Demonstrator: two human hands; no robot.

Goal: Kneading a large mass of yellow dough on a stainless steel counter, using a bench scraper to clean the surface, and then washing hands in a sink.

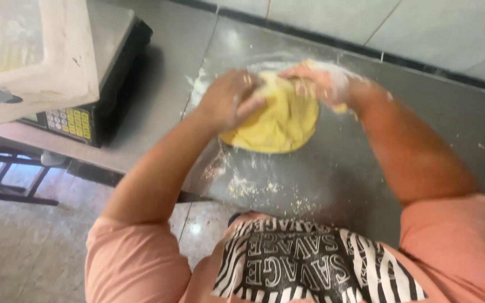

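One round lump of soft yellow dough (279, 120) lies on the grey steel worktable (422, 129), near the middle of its far half, and two bare hands are on it. The left hand (228, 101) presses on the dough's left upper edge with its fingers curled down over the rim, closed to a loose fist rather than spread. The right hand (315, 81), dusted white with flour, lies on the far top edge of the dough with fingers bent and close together, gripping a fold of the dough; motion blur hides the exact finger gaps. The two hands nearly meet above the lump.

Loose white flour and yellow crumbs (254, 185) are scattered on the table just in front of the dough, and a smear of flour shows behind it.

To the left stands one black electronic scale with a yellow keypad (74, 123), well apart from the dough. One white plastic tub (35, 50) rests on top of the scale's left part. The person wears a pink short-sleeved shirt (136, 264) and one black-and-white striped apron (304, 264).
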